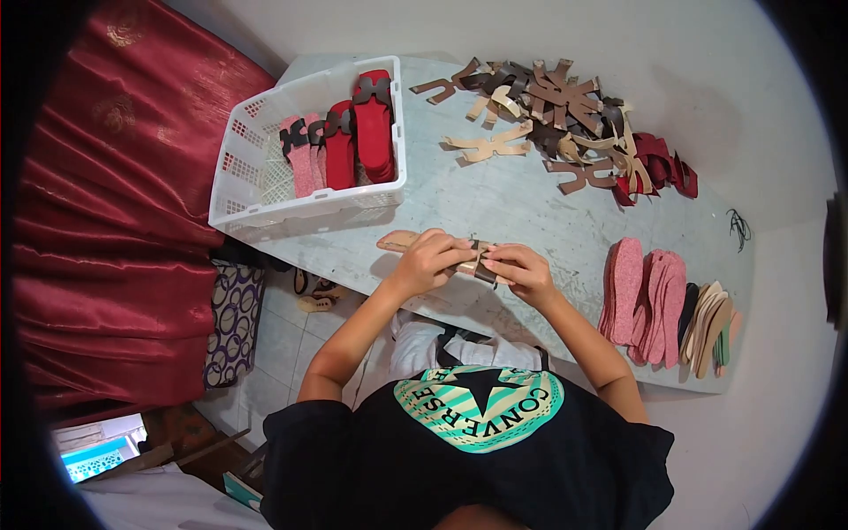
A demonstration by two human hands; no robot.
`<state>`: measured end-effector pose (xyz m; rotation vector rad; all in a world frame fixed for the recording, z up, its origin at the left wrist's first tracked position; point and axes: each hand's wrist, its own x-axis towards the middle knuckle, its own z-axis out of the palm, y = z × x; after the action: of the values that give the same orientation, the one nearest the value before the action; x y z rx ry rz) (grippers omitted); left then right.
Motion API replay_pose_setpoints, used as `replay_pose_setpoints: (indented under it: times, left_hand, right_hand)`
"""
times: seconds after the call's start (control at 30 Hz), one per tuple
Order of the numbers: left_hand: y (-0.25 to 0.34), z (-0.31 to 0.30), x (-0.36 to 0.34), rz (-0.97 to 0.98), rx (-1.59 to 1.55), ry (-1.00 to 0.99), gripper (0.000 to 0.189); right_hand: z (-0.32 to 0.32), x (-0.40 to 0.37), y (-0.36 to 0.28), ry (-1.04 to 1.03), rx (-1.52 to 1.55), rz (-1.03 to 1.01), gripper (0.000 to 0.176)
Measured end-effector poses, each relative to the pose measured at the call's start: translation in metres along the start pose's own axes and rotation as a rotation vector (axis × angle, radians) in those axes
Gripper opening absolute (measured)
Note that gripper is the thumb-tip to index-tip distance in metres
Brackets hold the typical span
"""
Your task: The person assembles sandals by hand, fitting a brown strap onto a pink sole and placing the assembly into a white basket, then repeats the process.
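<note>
Above the table's front edge, my left hand (pixel 430 261) is closed on a sandal sole (pixel 398 240) with a tan underside, its end sticking out to the left. My right hand (pixel 521 268) pinches the other end of it, where a dark brown strap (pixel 485 273) wraps across the sole. The fingertips of both hands nearly meet at the strap. Fingers cover much of the sole's middle.
A white basket (pixel 309 210) at the back left holds red and pink strapped soles. Brown, tan and red strap pieces (pixel 565 97) lie heaped at the back. Pink soles (pixel 625 287) and other soles (pixel 714 327) stand in rows at the right. A red curtain (pixel 115 203) hangs at left.
</note>
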<state>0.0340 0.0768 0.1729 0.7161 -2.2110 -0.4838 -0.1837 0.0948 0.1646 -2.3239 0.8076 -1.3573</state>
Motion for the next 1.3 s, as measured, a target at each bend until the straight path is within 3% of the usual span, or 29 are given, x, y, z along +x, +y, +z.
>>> replay_pose_setpoints:
  times: [0.23,0.57,0.67,0.87,1.3]
  left_hand:
    - [0.017,-0.020,0.001,0.042,-0.126,0.022,0.047]
    - [0.031,-0.055,-0.013,0.097,-0.114,-0.001,0.051]
    - [0.035,-0.069,-0.019,-0.026,-0.183,0.018,0.052]
    - [0.033,-0.092,-0.024,0.119,0.024,-0.015,0.047]
    - [0.010,-0.127,-0.038,0.108,0.084,0.100,0.033]
  right_hand:
    - [-0.012,0.026,-0.021,-0.051,-0.147,-0.248,0.021]
    - [0.006,0.047,-0.042,-0.024,-0.100,-0.284,0.021]
    - [0.011,0.057,-0.051,-0.034,-0.119,-0.340,0.021]
    - [0.028,0.070,-0.056,-0.014,-0.142,-0.411,0.020]
    - [0.073,0.100,-0.054,0.034,-0.128,-0.411,0.021]
